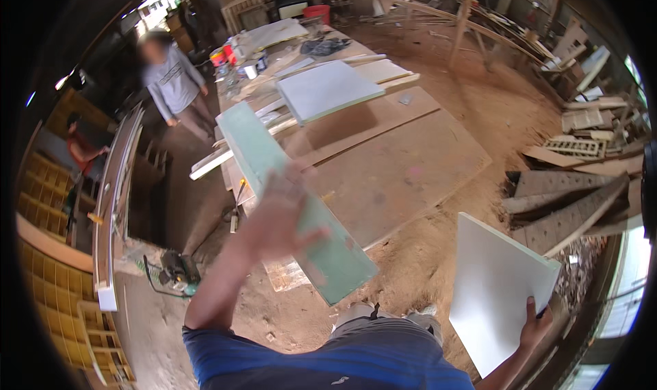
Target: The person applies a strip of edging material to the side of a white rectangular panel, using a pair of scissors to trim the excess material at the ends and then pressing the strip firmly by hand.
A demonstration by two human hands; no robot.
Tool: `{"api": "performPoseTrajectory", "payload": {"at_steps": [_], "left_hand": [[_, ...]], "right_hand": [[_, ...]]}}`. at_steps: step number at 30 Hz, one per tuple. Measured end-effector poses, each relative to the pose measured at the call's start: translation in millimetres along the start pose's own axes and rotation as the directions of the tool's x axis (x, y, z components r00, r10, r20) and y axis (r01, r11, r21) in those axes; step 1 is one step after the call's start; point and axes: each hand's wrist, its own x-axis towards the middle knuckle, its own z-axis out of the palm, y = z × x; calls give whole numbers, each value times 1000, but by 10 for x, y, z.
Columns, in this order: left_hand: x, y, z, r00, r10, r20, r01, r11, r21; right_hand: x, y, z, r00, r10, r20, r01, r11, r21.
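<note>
My right hand grips the edge of a white rectangular panel, held upright at my right side above the ground. The panel's top edge looks pale green. My left hand is smeared by motion over a long, narrow green board; its thumb stands out from the fingers and nothing shows in it. Whether it touches the board I cannot tell. That board lies slantwise along the left side of the worktable, its near end overhanging. Farther up the table, another white panel rests on wooden strips.
Paint cans and a dark plastic sheet sit on the table's far part. One person stands beyond its left side, another farther left. A small machine is on the floor at left. Scrap timber is piled at right.
</note>
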Motion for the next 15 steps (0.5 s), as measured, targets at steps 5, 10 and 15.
{"api": "performPoseTrajectory", "payload": {"at_steps": [5, 10, 15], "left_hand": [[-385, 1317, 35, 922, 377, 93, -333, 892, -306], [-335, 1730, 78, 939, 328, 100, -147, 649, -747], [8, 2065, 221, 773, -562, -293, 596, 803, 31]], "right_hand": [[936, 199, 76, 998, 14, 60, -14, 1000, -5], [1930, 451, -3, 994, -45, 97, 39, 997, 60], [2782, 666, -248, 984, -161, 81, 148, 978, 146]]}}
